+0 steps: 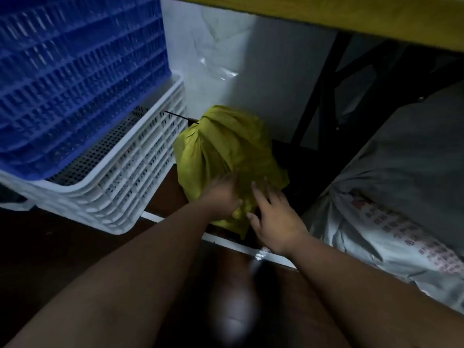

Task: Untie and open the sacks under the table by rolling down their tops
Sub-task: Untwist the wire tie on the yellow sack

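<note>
**Q:** What occupies the centre of the view?

**A:** A yellow-green sack (226, 151), its top gathered into pleats that converge at the upper left. It stands under the edge of a yellow table (351, 18), on the floor against a white wall (271, 79).

**Q:** How do the hands meet it?

**A:** Both lie on the sack's near lower part. The left hand (223, 194) rests on the fabric with fingers extended and close together; motion blur hides whether the thumb pinches any cloth. The right hand (273, 217) lies just beside it, fingers straight and spread apart, fingertips on the fabric, thumb pointing toward the left hand. Neither hand is visibly curled round a fold.

**Q:** What flanks the sack?

**A:** To the left, a white slotted crate (125, 177) with a blue slotted crate (75, 79) nested in it; the white crate stands just beside the sack. To the right, a large pale grey sack (401, 172) with red printing on its lower face, separated from the yellow-green one by a dark gap. Behind, a black table leg (319, 96) slants upward, and a clear plastic sheet (218, 66) hangs on the wall.
</note>
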